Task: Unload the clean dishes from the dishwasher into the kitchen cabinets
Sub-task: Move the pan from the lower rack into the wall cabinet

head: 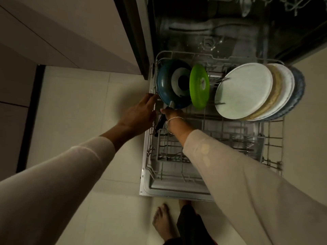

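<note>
Fingers of our right hand (173, 114) curl round the blue pan's (164, 91) black handle (160, 123); our left hand's (139, 113) straight fingers touch the wire rack (230, 129).

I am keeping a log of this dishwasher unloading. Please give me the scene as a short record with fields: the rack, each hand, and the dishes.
rack: lower rack, pulled out of the open dishwasher
left hand: fingers fairly straight, at the rack's left edge beside the pan; contact unclear
right hand: grips the pan's black handle
blue pan: on edge, back left of the rack, not yet lifted
green round dish: upright, right of the pan
white plates: row on edge, at the right
</note>
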